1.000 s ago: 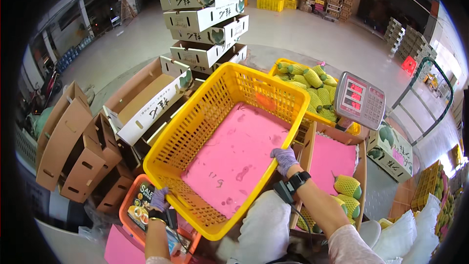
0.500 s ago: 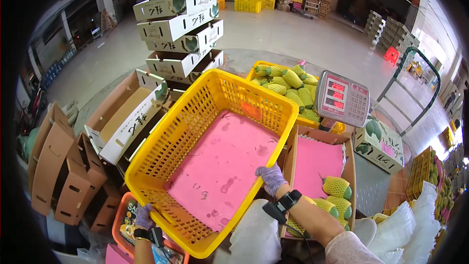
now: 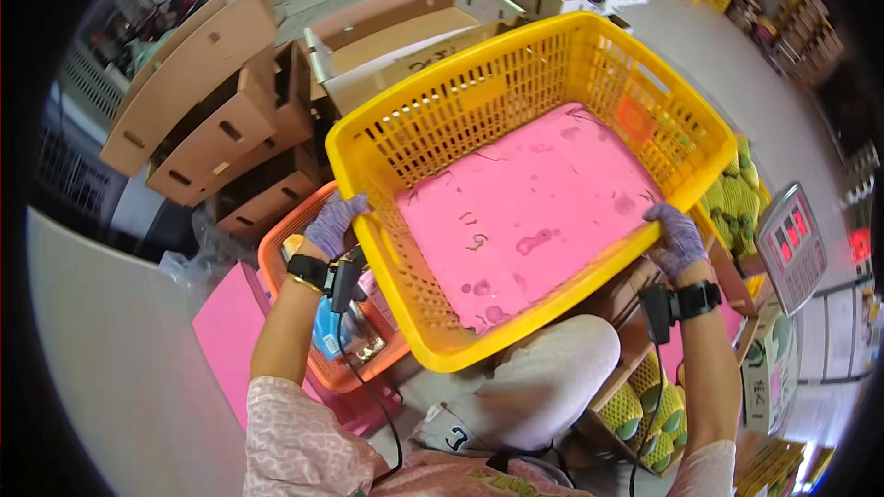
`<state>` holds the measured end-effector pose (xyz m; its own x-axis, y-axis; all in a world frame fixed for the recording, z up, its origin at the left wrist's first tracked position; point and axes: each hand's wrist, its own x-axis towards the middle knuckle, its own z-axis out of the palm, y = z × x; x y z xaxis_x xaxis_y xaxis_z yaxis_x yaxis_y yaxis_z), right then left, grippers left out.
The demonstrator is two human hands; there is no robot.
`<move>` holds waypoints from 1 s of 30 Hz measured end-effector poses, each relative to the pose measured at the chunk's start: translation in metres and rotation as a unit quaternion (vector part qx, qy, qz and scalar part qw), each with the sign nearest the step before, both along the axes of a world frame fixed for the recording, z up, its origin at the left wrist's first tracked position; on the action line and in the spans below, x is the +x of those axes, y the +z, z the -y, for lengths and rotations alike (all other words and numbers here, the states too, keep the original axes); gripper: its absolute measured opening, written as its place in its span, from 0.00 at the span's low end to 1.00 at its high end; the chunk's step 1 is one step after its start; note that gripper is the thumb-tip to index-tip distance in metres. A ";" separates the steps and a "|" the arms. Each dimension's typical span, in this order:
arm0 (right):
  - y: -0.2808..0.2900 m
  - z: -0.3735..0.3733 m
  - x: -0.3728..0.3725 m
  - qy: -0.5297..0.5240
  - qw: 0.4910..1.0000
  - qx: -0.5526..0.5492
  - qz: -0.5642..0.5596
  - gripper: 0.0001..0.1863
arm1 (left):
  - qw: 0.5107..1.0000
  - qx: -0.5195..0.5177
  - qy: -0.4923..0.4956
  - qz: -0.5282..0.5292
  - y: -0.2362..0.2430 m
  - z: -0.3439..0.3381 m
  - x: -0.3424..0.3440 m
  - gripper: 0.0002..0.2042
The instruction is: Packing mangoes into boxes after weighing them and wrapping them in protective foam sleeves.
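A yellow plastic crate [image 3: 488, 90] with slotted walls is held up in front of me, slightly tilted. Flat on its bottom lies a pink sheet [image 3: 543, 202] with dark wet stains and a few small plant bits. My left hand [image 3: 335, 225], in a purple knit glove, is closed on the crate's left rim. My right hand [image 3: 678, 239], gloved alike, grips the near right corner of the rim. The fingertips of both hands are partly hidden by the rim. Under the crate my knee [image 3: 571, 354] shows in light trousers.
An orange basket [image 3: 391, 350] with packets stands left of my knee, beside pink sheets [image 3: 226, 336]. Brown cartons [image 3: 198, 83] and an open white carton [image 3: 396, 28] are beyond. At right are netted mangoes [image 3: 658, 414] in a box and a digital scale [image 3: 794, 248].
My view has turned left, so the cartons and scale sit elsewhere in the picture. The crate has turned relative to me and more of the orange basket shows. Both hands keep their hold.
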<state>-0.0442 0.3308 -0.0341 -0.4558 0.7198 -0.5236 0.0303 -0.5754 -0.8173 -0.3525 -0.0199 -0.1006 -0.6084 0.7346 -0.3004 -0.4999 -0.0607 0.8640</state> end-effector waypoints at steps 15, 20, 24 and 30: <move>0.027 0.093 0.036 -0.121 0.961 0.240 -0.064 0.13 | 0.998 0.062 0.014 0.030 -0.038 0.009 0.023 0.24; 0.052 0.089 0.051 -0.110 0.965 0.234 -0.032 0.11 | 0.991 0.112 -0.064 0.034 0.014 0.003 0.027 0.24; 0.066 0.061 0.066 -0.145 0.966 0.199 -0.076 0.07 | 0.990 0.103 -0.009 -0.097 0.066 -0.013 0.028 0.25; 0.097 0.026 0.069 -0.128 0.966 0.186 -0.125 0.04 | 0.980 0.136 0.003 -0.143 0.103 -0.045 0.028 0.26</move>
